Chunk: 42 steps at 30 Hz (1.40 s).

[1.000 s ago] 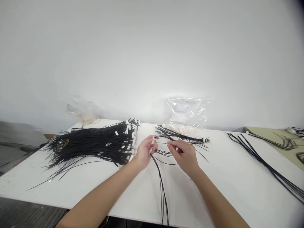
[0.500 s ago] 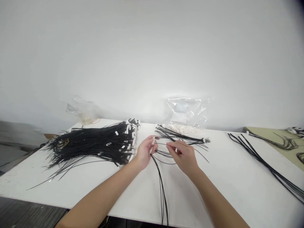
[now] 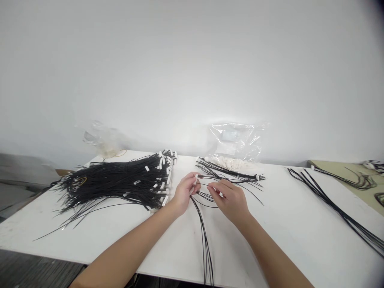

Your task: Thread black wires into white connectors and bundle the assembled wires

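My left hand (image 3: 185, 193) is closed on a small white connector (image 3: 197, 178), pinched between thumb and finger. Black wires (image 3: 203, 236) run from this hand down over the table's front edge, and others stretch right toward my other hand. The fingertips of my right hand (image 3: 229, 197) are pinched on a thin black wire (image 3: 203, 184) that leads to the connector. Whether the wire's end sits inside the connector is too small to tell. Just behind my hands lies a bunch of black wires with white ends (image 3: 231, 170).
A large pile of black wires with white connectors (image 3: 120, 182) covers the left of the white table (image 3: 126, 244). Clear plastic bags (image 3: 237, 140) (image 3: 103, 140) stand by the wall, one holding small white pieces (image 3: 232, 163). More black wires (image 3: 336, 206) lie at right beside a greenish board (image 3: 339, 170).
My right hand has shifted slightly left, closer to the connector, with the wire in its fingertips. My left hand has moved only a little to the right.
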{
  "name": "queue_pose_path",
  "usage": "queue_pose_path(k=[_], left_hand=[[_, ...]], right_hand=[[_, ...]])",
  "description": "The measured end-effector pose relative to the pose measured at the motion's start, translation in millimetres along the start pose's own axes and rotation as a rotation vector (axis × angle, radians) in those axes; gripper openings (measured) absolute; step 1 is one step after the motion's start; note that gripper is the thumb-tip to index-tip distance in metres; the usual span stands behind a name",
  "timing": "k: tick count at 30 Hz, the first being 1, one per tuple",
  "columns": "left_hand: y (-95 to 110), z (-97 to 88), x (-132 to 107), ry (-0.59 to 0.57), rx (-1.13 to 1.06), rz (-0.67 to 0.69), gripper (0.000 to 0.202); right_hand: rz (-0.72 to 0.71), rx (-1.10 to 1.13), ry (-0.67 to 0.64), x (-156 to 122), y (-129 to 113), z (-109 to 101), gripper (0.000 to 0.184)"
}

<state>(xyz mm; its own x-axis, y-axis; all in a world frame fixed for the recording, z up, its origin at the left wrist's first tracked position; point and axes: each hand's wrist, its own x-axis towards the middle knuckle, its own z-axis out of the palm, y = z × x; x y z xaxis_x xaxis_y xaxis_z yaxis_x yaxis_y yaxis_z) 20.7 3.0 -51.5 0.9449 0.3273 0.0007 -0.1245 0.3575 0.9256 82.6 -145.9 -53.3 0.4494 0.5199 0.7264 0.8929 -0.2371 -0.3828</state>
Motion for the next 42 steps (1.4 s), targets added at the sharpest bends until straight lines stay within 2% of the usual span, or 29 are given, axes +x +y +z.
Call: queue_pose_path(k=[15,42], left_hand=[[-4,4.9,-7,-0.092,0.040,-0.017,0.020],[-2,9.5,-12,-0.060,0.003,-0.050,0.019]], right_hand=[[0.019,-0.021,-0.025,-2,-4,3,0.009],[-0.084,-0.127,0.017,-4,-5,8,0.013]])
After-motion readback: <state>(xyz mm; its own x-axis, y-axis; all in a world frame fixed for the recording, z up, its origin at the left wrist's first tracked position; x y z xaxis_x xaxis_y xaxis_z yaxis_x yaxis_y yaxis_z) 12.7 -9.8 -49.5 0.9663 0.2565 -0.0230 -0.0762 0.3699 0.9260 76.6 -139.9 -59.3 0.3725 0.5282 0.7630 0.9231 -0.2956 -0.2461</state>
